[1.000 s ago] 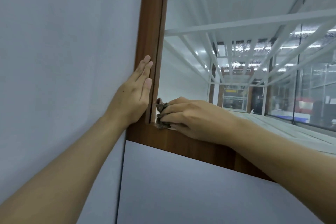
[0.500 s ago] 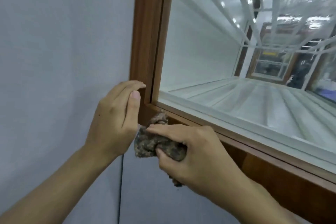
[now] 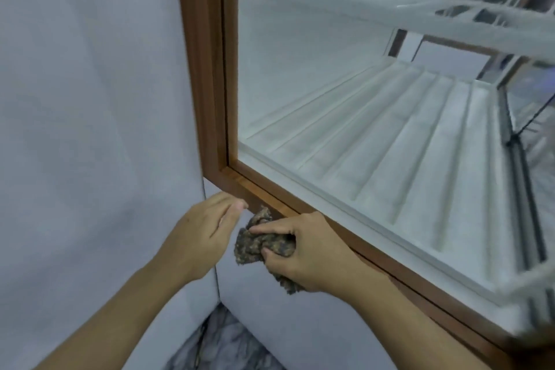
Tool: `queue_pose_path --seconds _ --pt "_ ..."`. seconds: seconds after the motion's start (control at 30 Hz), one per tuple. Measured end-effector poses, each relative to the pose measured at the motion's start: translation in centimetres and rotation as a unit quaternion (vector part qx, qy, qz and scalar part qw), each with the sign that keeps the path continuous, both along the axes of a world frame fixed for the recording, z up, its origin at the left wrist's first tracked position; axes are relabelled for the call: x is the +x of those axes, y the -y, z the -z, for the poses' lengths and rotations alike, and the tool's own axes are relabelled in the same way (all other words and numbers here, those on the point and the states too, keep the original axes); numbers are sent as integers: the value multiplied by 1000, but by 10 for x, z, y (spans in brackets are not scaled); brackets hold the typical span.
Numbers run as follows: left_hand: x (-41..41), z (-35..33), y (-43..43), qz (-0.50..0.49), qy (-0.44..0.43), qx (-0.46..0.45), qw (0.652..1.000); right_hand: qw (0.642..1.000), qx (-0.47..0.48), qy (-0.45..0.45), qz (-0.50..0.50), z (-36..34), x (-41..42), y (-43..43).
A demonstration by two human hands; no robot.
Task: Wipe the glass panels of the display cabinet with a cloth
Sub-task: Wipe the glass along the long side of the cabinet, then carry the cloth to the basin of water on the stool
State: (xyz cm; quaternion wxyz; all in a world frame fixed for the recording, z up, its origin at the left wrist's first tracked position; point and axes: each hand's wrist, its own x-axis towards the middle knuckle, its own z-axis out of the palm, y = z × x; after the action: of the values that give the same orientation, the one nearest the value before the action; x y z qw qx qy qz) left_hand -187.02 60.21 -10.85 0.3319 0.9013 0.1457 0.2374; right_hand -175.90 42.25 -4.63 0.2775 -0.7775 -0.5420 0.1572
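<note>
The display cabinet has a brown wooden frame (image 3: 204, 69) around a glass panel (image 3: 300, 54), with a white ribbed shelf (image 3: 390, 135) inside. My right hand (image 3: 312, 249) grips a crumpled, speckled brown cloth (image 3: 255, 245) just below the frame's lower left corner, away from the glass. My left hand (image 3: 201, 234) hangs beside the cloth with fingers loosely bent, fingertips near the frame's bottom corner, holding nothing.
A plain grey wall (image 3: 90, 99) fills the left side. A grey panel (image 3: 300, 324) lies under the frame. A patch of marbled floor (image 3: 222, 342) shows at the bottom. Another glass shelf (image 3: 390, 15) crosses the cabinet higher up.
My right hand has come off the glass corner and dropped below the frame with the cloth. My left hand has left the upright frame and lowered. The view has tilted downward.
</note>
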Motion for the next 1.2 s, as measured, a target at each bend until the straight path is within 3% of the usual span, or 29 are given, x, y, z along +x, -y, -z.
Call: queue_pose_path --seconds 0.13,0.37,0.73,0.9,1.03,1.2 --pt "-9 -45 48 80 -56 -74 992 999 -8 -36 27 -47 -13 42" --pt "-4 -125 149 159 -18 -91 983 995 4 -45 89 -117 -24 156" --pt "0 -214 397 188 47 -109 975 993 33 -12 111 -203 -8 395" --pt "43 -238 483 245 -14 -158 957 983 47 -19 177 -217 12 486" --pt "105 -245 526 295 -110 -128 941 965 60 -17 254 -209 40 543" --pt "180 -242 566 330 -144 -78 930 934 46 -23 354 -196 92 595"
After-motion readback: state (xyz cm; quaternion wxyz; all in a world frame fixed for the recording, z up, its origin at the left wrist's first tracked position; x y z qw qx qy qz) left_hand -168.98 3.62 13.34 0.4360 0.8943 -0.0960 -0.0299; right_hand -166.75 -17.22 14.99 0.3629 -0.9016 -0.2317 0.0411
